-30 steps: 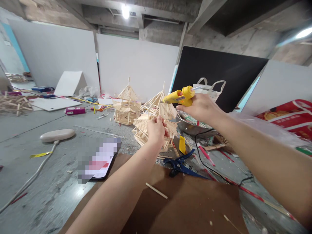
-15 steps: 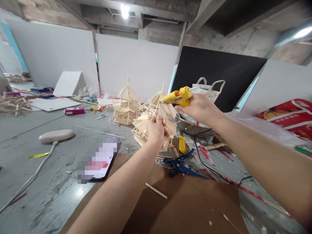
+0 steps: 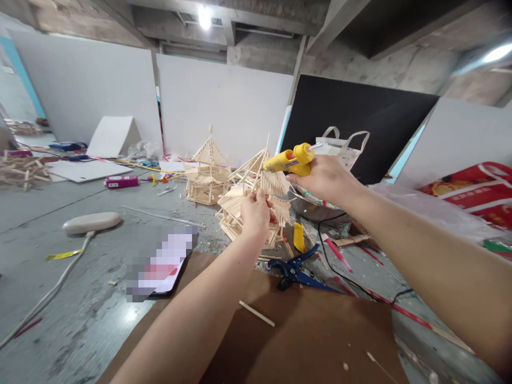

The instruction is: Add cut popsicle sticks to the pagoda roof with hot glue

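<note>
**Barely shifted since the earlier frame, with glue gun [image 3: 290, 161] lowered a touch at the rear**

Head view: moved only slightly with the right hand [image 3: 330, 178], while keeping the nozzle at the upper roof of the stick model [image 3: 230, 205]. Too fine to tell whether touching there. Wrapped around the yellow handle on the right; closed narrow on the left, with the fingertips of the left hand [image 3: 256, 213] pinching the model's front between its upper and lower roofs.

Set the stick model just beyond the far edge of the brown sheet [image 3: 312, 330], on the grey surface [image 3: 96, 277]. Placed to its left, a finished-looking stick pavilion [image 3: 208, 184]; to its right, a metal bowl [image 3: 316, 210], partly hidden by the right hand.

Laid across the sheet's far edge, a blue cutter [image 3: 296, 272], near a yellow piece [image 3: 298, 238]. Overlapping the sheet's far left corner, a phone [image 3: 168, 264], screen blurred. Lying on the sheet, a loose stick [image 3: 256, 313]. Farther left on the surface, a white oval device [image 3: 93, 222] and, beyond it, a purple box [image 3: 122, 182].
</note>
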Demonstrator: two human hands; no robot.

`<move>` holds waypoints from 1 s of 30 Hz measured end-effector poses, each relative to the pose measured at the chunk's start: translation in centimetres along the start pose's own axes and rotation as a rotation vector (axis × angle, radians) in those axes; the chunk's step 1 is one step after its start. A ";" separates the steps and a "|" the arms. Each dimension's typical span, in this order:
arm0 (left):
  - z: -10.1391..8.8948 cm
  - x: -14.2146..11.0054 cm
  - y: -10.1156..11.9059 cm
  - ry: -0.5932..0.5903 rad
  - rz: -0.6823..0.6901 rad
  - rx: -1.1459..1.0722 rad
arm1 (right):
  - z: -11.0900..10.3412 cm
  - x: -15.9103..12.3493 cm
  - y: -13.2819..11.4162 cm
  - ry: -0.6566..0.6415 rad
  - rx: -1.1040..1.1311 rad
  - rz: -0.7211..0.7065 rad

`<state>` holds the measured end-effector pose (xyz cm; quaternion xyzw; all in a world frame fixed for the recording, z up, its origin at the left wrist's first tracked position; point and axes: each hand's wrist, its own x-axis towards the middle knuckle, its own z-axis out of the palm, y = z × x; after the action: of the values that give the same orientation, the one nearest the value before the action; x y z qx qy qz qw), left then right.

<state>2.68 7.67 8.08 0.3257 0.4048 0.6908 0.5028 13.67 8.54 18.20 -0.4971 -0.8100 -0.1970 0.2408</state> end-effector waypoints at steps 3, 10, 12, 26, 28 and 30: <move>-0.1 0.2 -0.3 -0.009 0.024 0.010 | 0.0 0.1 0.0 0.023 0.010 0.013; -0.1 0.2 -0.4 -0.013 0.022 0.012 | -0.1 -0.1 0.1 -0.010 -0.021 0.011; -0.1 0.1 -0.4 -0.012 0.022 0.005 | -0.1 -0.1 0.1 -0.008 -0.031 0.006; -0.1 -0.7 -0.6 -0.037 0.013 -0.134 | -0.2 -0.4 -0.1 -0.018 -0.017 0.042; 0.0 -0.6 -0.7 -0.037 0.019 -0.143 | -0.2 -0.4 -0.1 -0.019 -0.024 0.049; 0.0 -0.5 -0.8 -0.034 0.017 -0.149 | -0.1 -0.4 0.0 -0.014 -0.022 0.047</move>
<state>3.15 7.30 7.39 0.3023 0.3408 0.7178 0.5266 13.86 8.14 18.05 -0.5200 -0.7976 -0.1966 0.2341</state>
